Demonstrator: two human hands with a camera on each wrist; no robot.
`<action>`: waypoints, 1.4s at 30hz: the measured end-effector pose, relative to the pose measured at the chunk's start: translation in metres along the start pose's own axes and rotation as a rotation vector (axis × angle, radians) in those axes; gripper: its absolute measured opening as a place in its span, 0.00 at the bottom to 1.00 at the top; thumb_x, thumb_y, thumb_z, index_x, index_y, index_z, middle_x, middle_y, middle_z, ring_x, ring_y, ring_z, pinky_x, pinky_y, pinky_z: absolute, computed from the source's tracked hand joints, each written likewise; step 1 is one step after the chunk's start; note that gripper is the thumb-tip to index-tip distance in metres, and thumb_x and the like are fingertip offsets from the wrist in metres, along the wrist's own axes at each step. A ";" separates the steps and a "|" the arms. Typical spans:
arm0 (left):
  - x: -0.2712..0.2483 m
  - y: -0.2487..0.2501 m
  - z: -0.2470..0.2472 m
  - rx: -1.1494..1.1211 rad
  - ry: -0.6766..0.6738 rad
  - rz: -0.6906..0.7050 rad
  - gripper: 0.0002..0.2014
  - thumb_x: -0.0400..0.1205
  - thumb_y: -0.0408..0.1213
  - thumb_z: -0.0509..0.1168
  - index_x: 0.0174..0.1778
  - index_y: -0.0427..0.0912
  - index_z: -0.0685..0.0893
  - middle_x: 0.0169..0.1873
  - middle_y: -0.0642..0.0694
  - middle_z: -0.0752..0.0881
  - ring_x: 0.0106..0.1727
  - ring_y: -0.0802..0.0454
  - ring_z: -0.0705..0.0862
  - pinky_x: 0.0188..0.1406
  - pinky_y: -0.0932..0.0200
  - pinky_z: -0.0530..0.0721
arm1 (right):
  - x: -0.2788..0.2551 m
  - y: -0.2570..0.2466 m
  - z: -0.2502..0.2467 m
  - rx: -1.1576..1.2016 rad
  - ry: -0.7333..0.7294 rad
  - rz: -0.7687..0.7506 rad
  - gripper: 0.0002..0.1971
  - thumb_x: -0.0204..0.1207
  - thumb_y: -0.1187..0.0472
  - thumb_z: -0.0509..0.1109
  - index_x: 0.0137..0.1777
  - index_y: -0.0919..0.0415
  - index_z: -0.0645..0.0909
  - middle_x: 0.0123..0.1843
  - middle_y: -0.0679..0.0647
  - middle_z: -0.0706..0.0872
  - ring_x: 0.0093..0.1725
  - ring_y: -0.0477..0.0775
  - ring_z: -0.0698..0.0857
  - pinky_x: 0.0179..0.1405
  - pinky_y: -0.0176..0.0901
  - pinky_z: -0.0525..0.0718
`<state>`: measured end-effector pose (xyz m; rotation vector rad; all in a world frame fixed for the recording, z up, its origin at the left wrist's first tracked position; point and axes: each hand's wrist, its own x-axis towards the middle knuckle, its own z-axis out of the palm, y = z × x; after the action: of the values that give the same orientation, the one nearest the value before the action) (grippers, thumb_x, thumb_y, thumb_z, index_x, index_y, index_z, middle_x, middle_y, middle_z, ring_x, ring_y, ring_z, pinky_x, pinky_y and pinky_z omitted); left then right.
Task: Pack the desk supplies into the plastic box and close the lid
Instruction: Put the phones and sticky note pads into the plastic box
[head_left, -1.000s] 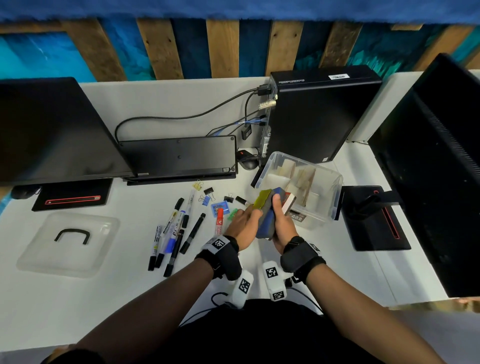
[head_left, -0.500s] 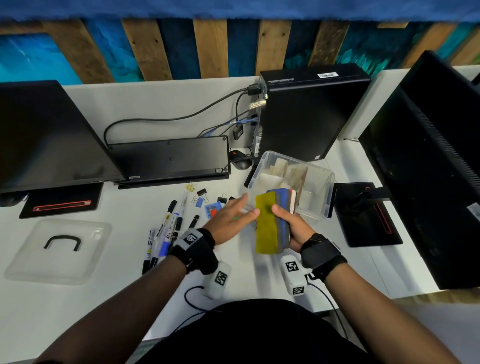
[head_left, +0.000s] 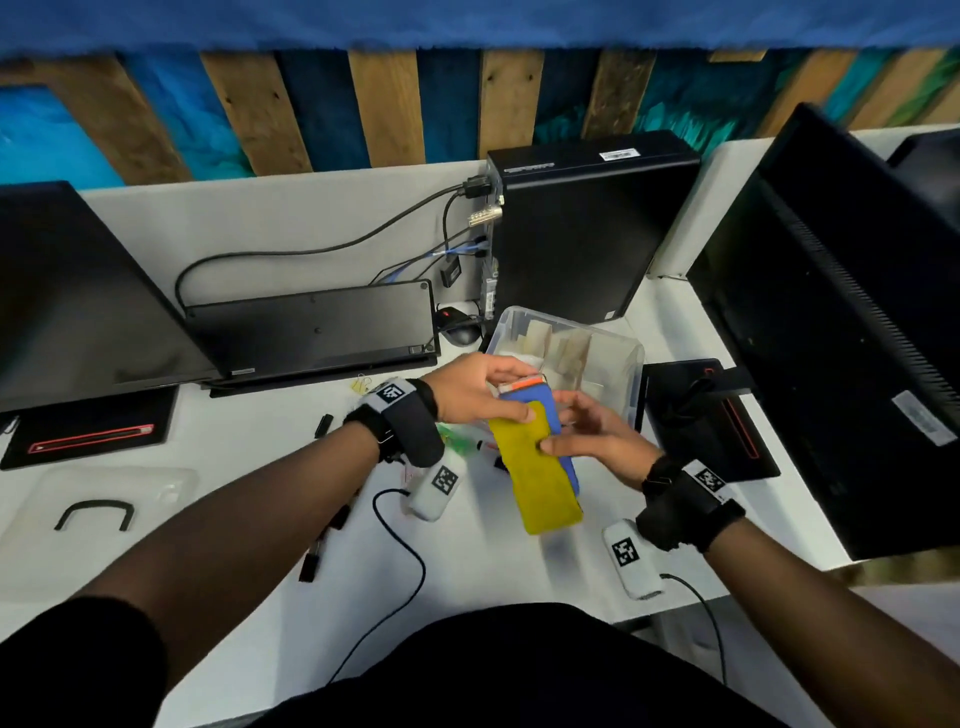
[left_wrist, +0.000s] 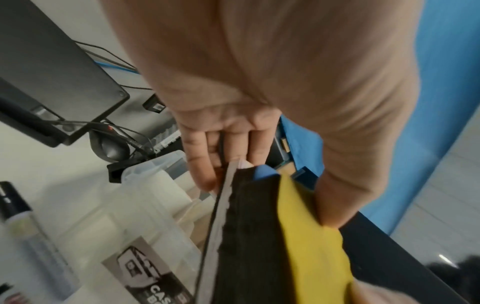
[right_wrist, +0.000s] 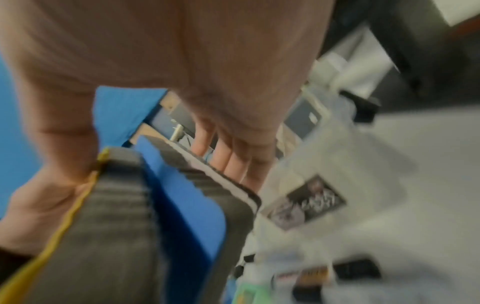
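A stack of board erasers, yellow (head_left: 540, 478) on top with blue and a white-edged one beneath, hangs just in front of the clear plastic box (head_left: 631, 358), which holds pale blocks. My left hand (head_left: 511, 395) grips the stack's far end, thumb on the yellow face. My right hand (head_left: 563, 428) pinches its middle from the right. The left wrist view shows my left hand (left_wrist: 267, 199) clamping the stack (left_wrist: 311, 236) above the box (left_wrist: 145, 185). In the blurred right wrist view my right hand (right_wrist: 142, 181) holds the stack (right_wrist: 182, 195). The lid (head_left: 93, 504) lies far left.
Markers (head_left: 322, 540) and a yellow binder clip (head_left: 361, 384) lie on the desk under my left arm. A keyboard (head_left: 311, 332), mouse (head_left: 462, 335) and PC tower (head_left: 587, 228) stand behind. Monitors flank both sides, and a monitor base (head_left: 711, 421) sits right of the box.
My left hand, open beside the stack half a second ago, now grips its far end. The stack has moved nearer the box, still held by my right hand.
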<state>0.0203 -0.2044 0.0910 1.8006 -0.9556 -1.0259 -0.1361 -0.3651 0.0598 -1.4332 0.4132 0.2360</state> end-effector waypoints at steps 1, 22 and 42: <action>0.007 -0.001 0.000 -0.056 0.027 -0.006 0.29 0.70 0.38 0.78 0.68 0.45 0.80 0.61 0.46 0.87 0.52 0.65 0.85 0.56 0.62 0.82 | 0.002 -0.002 -0.007 -0.052 0.089 -0.031 0.46 0.44 0.45 0.91 0.65 0.55 0.78 0.57 0.61 0.87 0.57 0.60 0.87 0.62 0.54 0.85; 0.020 -0.057 0.033 1.029 0.047 -0.013 0.18 0.81 0.43 0.61 0.68 0.54 0.76 0.58 0.48 0.85 0.64 0.45 0.79 0.64 0.48 0.69 | 0.039 -0.038 -0.067 -0.602 0.896 0.100 0.51 0.61 0.49 0.82 0.79 0.55 0.56 0.70 0.64 0.78 0.66 0.69 0.81 0.64 0.54 0.80; -0.011 -0.074 0.043 0.914 0.160 0.013 0.17 0.84 0.47 0.60 0.68 0.54 0.80 0.55 0.43 0.87 0.60 0.41 0.80 0.65 0.49 0.72 | 0.077 -0.015 -0.014 -1.355 0.632 0.220 0.33 0.72 0.34 0.67 0.64 0.62 0.74 0.59 0.63 0.86 0.58 0.66 0.85 0.53 0.53 0.82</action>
<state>-0.0077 -0.1804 0.0132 2.5422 -1.4677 -0.4157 -0.0625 -0.3877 0.0401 -2.8156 1.0384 0.2394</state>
